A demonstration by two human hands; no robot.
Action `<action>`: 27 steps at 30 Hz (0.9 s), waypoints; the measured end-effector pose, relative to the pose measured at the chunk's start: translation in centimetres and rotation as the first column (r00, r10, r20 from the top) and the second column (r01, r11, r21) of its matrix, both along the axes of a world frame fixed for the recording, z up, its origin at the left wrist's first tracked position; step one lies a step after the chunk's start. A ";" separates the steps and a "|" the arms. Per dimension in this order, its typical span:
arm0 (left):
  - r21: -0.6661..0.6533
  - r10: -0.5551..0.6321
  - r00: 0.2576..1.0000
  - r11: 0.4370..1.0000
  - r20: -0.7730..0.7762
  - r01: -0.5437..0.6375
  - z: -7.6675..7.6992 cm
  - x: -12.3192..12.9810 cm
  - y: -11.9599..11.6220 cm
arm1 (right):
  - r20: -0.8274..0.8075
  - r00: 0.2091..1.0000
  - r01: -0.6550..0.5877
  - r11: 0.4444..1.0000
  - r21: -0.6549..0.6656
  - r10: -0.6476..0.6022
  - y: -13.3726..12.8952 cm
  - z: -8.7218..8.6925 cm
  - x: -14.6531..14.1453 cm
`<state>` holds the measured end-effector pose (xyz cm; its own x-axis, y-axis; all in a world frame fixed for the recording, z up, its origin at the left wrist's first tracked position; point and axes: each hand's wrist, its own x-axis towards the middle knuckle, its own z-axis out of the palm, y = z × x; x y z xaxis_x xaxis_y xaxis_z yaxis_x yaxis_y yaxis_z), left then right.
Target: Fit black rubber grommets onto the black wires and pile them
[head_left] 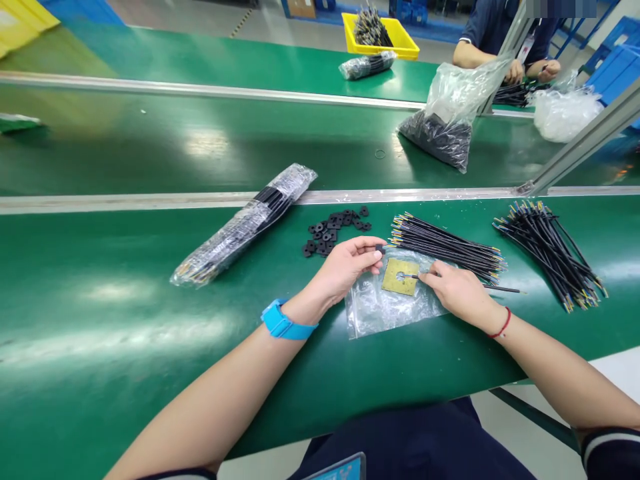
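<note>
My left hand [353, 267] pinches a small black rubber piece [380, 249] between thumb and fingertips. My right hand [457, 290] is closed on a black cable [503, 289]; one end points left over a yellowish square pad [393, 283], the other sticks out behind the hand. That pad has a pale spot at its middle and lies on a clear plastic bag [370, 319]. Loose black rubber pieces [327, 235] are scattered beyond my left hand. Just past my right hand lies a bundle of black cables [445, 247] with coloured wire ends.
Another cable pile [550, 250] lies at the right, and a plastic-wrapped cable bundle [245, 223] at the left. Beyond the metal rail [150, 201] stands a clear bag of black parts [443, 133]. A co-worker [493, 40] handles cables across the table, near a yellow bin [405, 45].
</note>
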<state>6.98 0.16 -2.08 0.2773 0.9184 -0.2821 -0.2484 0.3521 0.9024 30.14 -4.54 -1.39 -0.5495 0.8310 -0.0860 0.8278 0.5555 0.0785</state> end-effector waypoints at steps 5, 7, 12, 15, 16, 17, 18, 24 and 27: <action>0.048 -0.051 0.997 0.997 -0.060 0.054 -0.2 1.0 0.0 | -0.221 0.974 0.002 0.987 -0.164 -0.039 1.5 2.1 0.1; 0.089 -0.076 0.991 0.992 -0.108 0.086 0.0 1.4 -0.1 | -0.364 0.927 0.025 0.983 -0.180 -0.090 1.7 3.0 0.0; 0.190 -0.047 0.992 0.979 -0.113 0.068 0.5 2.5 -0.6 | -0.511 0.852 0.067 0.991 -0.115 -0.117 1.6 3.2 0.0; 0.218 -0.033 0.993 0.974 -0.116 0.058 0.4 2.9 -0.9 | -0.520 0.844 0.086 0.991 -0.105 -0.128 1.5 2.6 0.2; 0.226 -0.030 0.992 0.972 -0.126 0.058 0.3 3.1 -0.9 | -0.521 0.843 0.089 0.990 -0.109 -0.133 1.4 2.4 0.3; 0.235 -0.029 0.989 0.970 -0.143 0.062 0.2 3.2 -1.0 | -0.520 0.843 0.090 0.989 -0.114 -0.137 1.3 2.3 0.3; 0.245 -0.028 0.986 0.967 -0.166 0.069 0.1 3.3 -1.1 | -0.517 0.845 0.086 0.989 -0.120 -0.136 1.2 2.1 0.2; 0.242 0.018 0.975 0.969 -0.222 0.038 0.3 3.6 -1.8 | -0.547 0.833 0.031 0.995 -0.098 -0.080 0.7 1.4 -0.6; 0.108 -0.010 0.993 0.994 -0.115 0.022 0.6 3.5 -2.0 | -0.570 0.821 0.048 0.999 -0.009 -0.044 0.5 1.3 -0.6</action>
<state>10.49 -1.83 -1.48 0.2639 0.9411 -0.2112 -0.1363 0.2532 0.9578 29.51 -4.02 -0.08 -0.4604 0.8561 0.2349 0.7506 0.5167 -0.4120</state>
